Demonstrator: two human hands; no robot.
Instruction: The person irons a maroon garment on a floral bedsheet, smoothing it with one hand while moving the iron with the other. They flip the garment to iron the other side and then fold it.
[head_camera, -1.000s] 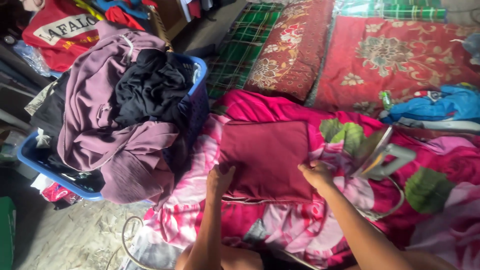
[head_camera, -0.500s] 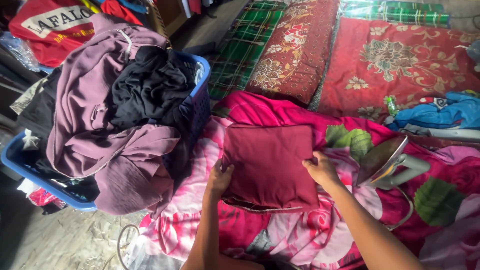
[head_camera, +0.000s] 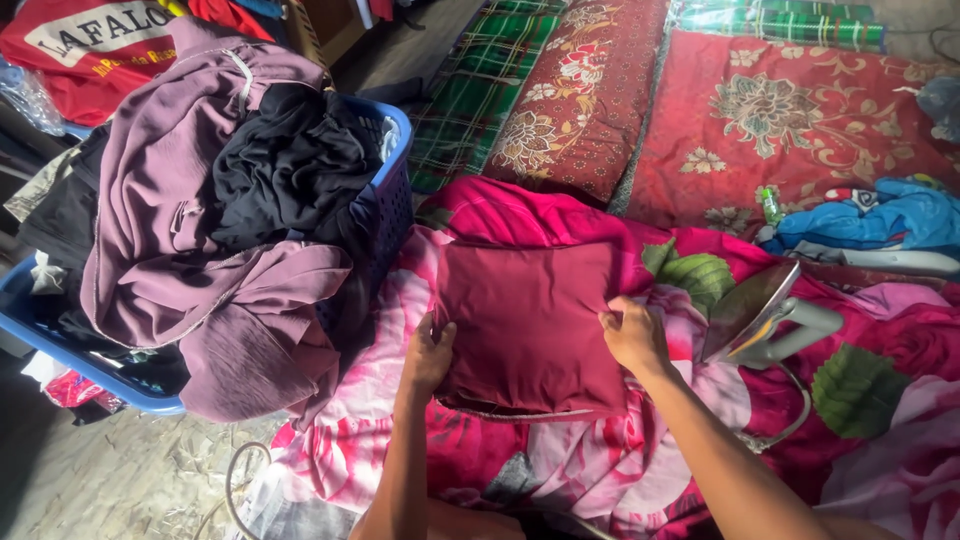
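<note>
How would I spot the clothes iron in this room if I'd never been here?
Find the bright pink floral blanket spread on the floor, then the folded maroon cloth held at both sides. Just right of the right hand stands the iron, tipped up on its heel: the only hard, shiny metal thing among all the fabric.

A bare, dusty floor (head_camera: 110, 480) shows at the lower left, with a grey cable (head_camera: 235, 480) looping across it. Red floral mattresses (head_camera: 800, 120) and a green plaid blanket (head_camera: 480, 90) cover the ground at the far side, in soft daylight.
</note>
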